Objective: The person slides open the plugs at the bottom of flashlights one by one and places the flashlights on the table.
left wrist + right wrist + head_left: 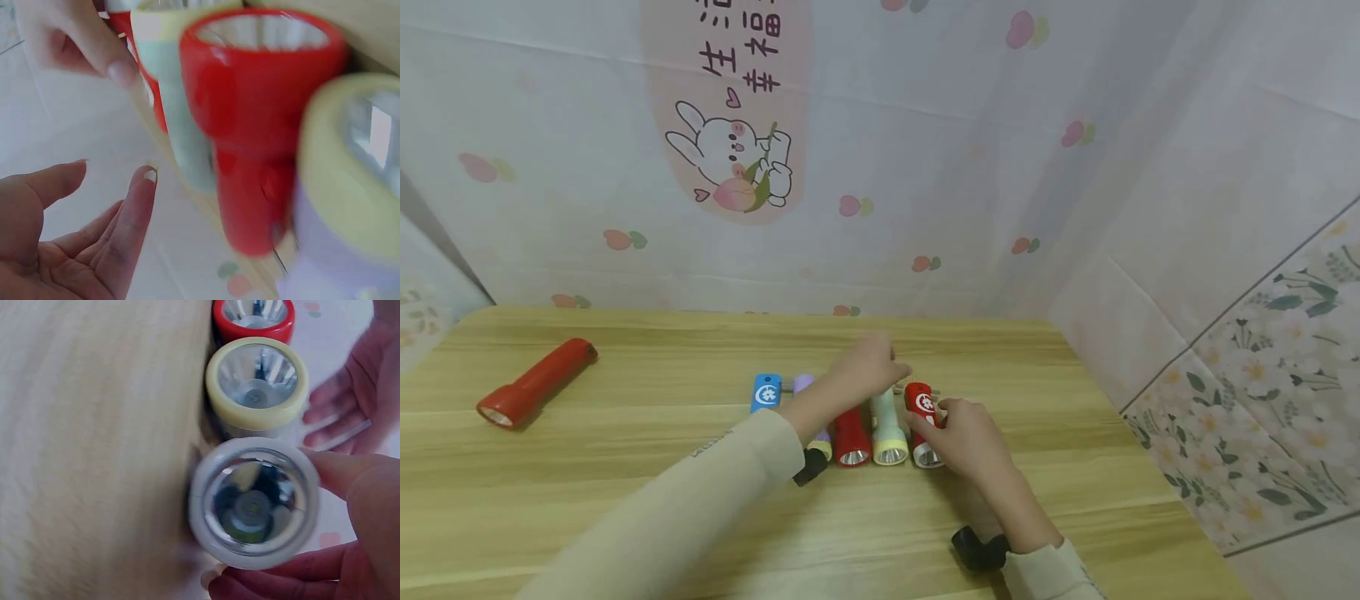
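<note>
Several flashlights lie side by side on the table, lenses toward me: a blue one [767, 393], a lilac one [803, 383], a red one [852, 440], a mint-green one with a yellow rim [890, 442] and a red one with a white rim [922, 403]. My right hand [966, 437] holds the white-rimmed red flashlight at the right end, thumb on one side and fingers on the other. Over the back of the row, close to the mint flashlight, reaches my left hand [865, 367]. In the left wrist view its fingers [134, 231] are extended, with nothing between them and the thumb.
A larger red flashlight [538, 385] lies apart at the table's left. Behind the wooden table [700, 342] hangs a patterned cloth [925, 183] with a rabbit drawing. A floral panel [1262, 367] borders the right side.
</note>
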Action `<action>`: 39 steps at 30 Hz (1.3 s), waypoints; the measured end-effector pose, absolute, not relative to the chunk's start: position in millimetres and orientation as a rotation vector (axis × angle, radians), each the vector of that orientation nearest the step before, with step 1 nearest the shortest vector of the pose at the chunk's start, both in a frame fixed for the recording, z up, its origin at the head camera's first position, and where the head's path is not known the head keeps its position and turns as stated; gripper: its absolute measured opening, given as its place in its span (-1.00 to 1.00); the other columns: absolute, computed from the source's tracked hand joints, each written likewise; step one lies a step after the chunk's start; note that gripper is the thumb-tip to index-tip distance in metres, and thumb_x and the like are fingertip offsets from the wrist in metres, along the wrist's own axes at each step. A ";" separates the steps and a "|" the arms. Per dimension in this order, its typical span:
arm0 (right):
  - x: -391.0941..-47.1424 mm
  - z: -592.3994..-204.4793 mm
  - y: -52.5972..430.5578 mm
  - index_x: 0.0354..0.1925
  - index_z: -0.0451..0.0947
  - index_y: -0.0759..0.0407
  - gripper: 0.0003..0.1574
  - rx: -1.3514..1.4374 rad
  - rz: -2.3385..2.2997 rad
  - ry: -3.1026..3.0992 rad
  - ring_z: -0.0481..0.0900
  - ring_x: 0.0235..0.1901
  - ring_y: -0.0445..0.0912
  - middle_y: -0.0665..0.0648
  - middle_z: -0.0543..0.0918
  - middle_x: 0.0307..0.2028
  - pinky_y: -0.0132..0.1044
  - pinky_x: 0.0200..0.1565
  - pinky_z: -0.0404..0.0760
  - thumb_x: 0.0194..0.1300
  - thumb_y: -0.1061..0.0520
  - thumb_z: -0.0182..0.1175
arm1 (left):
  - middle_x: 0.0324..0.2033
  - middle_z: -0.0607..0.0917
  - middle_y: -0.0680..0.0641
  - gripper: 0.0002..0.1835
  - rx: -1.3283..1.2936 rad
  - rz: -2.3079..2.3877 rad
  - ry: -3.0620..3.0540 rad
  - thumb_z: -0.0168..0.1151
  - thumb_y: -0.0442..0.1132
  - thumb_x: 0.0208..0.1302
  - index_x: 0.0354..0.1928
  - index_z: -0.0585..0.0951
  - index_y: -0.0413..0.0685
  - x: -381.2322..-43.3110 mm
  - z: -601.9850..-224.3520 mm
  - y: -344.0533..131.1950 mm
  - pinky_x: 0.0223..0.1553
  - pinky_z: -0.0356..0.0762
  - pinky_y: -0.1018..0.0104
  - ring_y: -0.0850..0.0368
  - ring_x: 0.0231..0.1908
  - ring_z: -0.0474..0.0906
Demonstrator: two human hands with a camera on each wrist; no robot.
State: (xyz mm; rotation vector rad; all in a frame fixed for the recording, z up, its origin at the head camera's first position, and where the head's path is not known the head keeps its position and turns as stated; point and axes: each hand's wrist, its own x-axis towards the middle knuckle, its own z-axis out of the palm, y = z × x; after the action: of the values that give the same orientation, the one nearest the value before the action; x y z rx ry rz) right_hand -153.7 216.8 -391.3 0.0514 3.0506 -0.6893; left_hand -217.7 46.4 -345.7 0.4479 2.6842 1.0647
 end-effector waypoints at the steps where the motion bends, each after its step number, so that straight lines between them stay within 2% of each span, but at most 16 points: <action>1: -153.7 -389.7 216.2 -0.04 0.67 0.30 -0.28 0.053 -0.666 3.057 0.49 -0.52 -0.12 0.07 0.66 -0.52 -0.31 -0.48 0.43 0.25 -0.32 0.32 | -0.77 0.25 0.11 -0.55 0.446 1.079 2.675 0.28 -0.11 0.37 -0.65 0.37 -0.02 -217.6 -345.3 39.6 -0.69 0.15 0.44 0.25 -0.72 0.17; 4: -152.0 -383.8 214.4 0.17 0.57 0.34 -0.10 0.040 -0.606 3.090 0.67 -0.26 -0.01 0.19 0.76 -0.22 -0.14 -0.28 0.66 0.22 -0.36 0.34 | -0.68 0.46 0.08 -0.65 0.433 1.103 2.668 0.27 -0.08 0.40 -0.51 0.60 -0.14 -214.2 -345.2 18.4 -0.65 0.28 0.45 0.24 -0.67 0.32; 6: -151.2 -379.3 212.3 0.24 0.53 0.33 -0.04 0.011 -0.574 3.123 0.71 -0.05 0.11 0.27 0.74 -0.02 0.02 -0.09 0.71 0.21 -0.38 0.34 | -0.48 0.65 0.00 -0.70 0.430 1.123 2.670 0.27 -0.07 0.40 -0.26 0.70 -0.21 -210.1 -346.4 3.5 -0.55 0.45 0.41 0.19 -0.54 0.50; 8: -150.1 -374.8 209.3 0.26 0.52 0.31 -0.03 -0.025 -0.547 3.165 0.66 0.12 0.19 0.29 0.69 0.13 0.14 0.05 0.68 0.20 -0.40 0.33 | -0.23 0.74 -0.07 -0.66 0.438 1.139 2.674 0.26 -0.07 0.40 -0.06 0.70 -0.23 -205.4 -347.4 -12.0 -0.37 0.60 0.33 0.13 -0.34 0.63; 9: -149.6 -372.4 207.3 0.27 0.52 0.29 -0.02 -0.039 -0.538 3.179 0.64 0.16 0.21 0.29 0.67 0.17 0.17 0.08 0.66 0.21 -0.41 0.32 | -0.15 0.75 -0.10 -0.65 0.442 1.150 2.678 0.25 -0.06 0.41 -0.02 0.69 -0.23 -203.0 -347.7 -20.0 -0.29 0.64 0.29 0.10 -0.25 0.66; 12: -147.8 -365.2 199.2 0.28 0.52 0.23 -0.04 -0.094 -0.557 3.204 0.60 0.22 0.20 0.25 0.66 0.20 0.17 0.13 0.64 0.22 -0.43 0.30 | -0.08 0.76 -0.16 -0.65 0.471 1.177 2.676 0.21 -0.07 0.42 0.00 0.68 -0.22 -196.7 -348.3 -45.4 -0.11 0.68 0.16 0.01 -0.09 0.68; 14: -146.0 -360.4 192.8 0.28 0.53 0.21 -0.07 -0.142 -0.596 3.202 0.58 0.25 0.18 0.23 0.66 0.21 0.16 0.18 0.61 0.24 -0.41 0.30 | -0.08 0.76 -0.16 -0.64 0.474 1.178 2.682 0.21 -0.06 0.43 0.02 0.68 -0.21 -192.2 -348.6 -62.3 -0.06 0.69 0.09 -0.01 -0.06 0.68; 18: -140.8 -350.2 177.1 0.25 0.56 0.20 -0.17 -0.288 -0.725 3.182 0.61 0.24 0.13 0.18 0.69 0.17 0.09 0.23 0.61 0.26 -0.32 0.33 | -0.05 0.76 -0.17 -0.61 0.450 1.157 2.706 0.18 -0.05 0.46 0.06 0.67 -0.23 -182.8 -348.8 -95.7 0.03 0.67 0.01 -0.05 -0.02 0.67; 24: -133.0 -337.6 143.3 0.22 0.60 0.12 -0.27 -0.447 -0.946 3.082 0.69 0.08 0.04 0.09 0.72 0.12 -0.03 0.05 0.71 0.22 -0.25 0.40 | 0.02 0.74 -0.28 -0.54 0.342 1.109 2.807 0.13 -0.01 0.49 0.10 0.63 -0.29 -174.4 -343.9 -140.6 0.07 0.65 -0.15 -0.24 0.09 0.65; 32: -127.9 -335.0 97.4 0.19 0.62 0.08 -0.38 -0.617 -1.146 2.909 0.69 0.06 0.01 0.05 0.72 0.10 -0.08 0.05 0.70 0.29 -0.20 0.35 | 0.05 0.67 -0.44 -0.45 0.118 0.999 3.019 0.06 0.02 0.52 0.15 0.58 -0.40 -180.0 -343.4 -203.9 -0.06 0.61 -0.21 -0.39 0.06 0.59; 35: -126.9 -340.4 79.2 0.18 0.62 0.10 -0.38 -0.641 -1.207 2.830 0.72 -0.01 0.00 0.07 0.72 0.10 -0.19 -0.02 0.72 0.30 -0.21 0.33 | 0.10 0.63 -0.46 -0.43 0.055 0.964 3.073 -0.04 0.03 0.54 0.22 0.54 -0.38 -183.6 -348.4 -228.6 -0.24 0.60 -0.10 -0.38 -0.05 0.61; 37: -125.6 -344.6 67.2 0.18 0.62 0.09 -0.37 -0.629 -1.246 2.764 0.75 -0.03 -0.02 0.06 0.72 0.12 -0.26 -0.04 0.73 0.30 -0.23 0.33 | 0.11 0.60 -0.50 -0.40 0.024 0.948 3.103 -0.08 0.02 0.54 0.26 0.50 -0.40 -186.3 -353.1 -243.3 -0.27 0.58 -0.07 -0.40 -0.06 0.60; 39: -124.1 -348.8 55.6 0.18 0.62 0.08 -0.36 -0.615 -1.277 2.696 0.76 -0.04 -0.04 0.03 0.72 0.13 -0.33 -0.06 0.71 0.30 -0.25 0.32 | 0.12 0.58 -0.54 -0.37 -0.012 0.923 3.111 -0.10 0.02 0.52 0.29 0.45 -0.46 -189.3 -356.9 -256.4 -0.23 0.57 -0.13 -0.46 -0.04 0.58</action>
State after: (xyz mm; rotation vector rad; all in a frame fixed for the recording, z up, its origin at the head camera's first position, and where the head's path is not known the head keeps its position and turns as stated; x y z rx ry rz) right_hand -124.1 55.6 -348.8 -0.6151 2.6965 -1.2772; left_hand -189.3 -256.4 -356.9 -0.0124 3.1108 0.9233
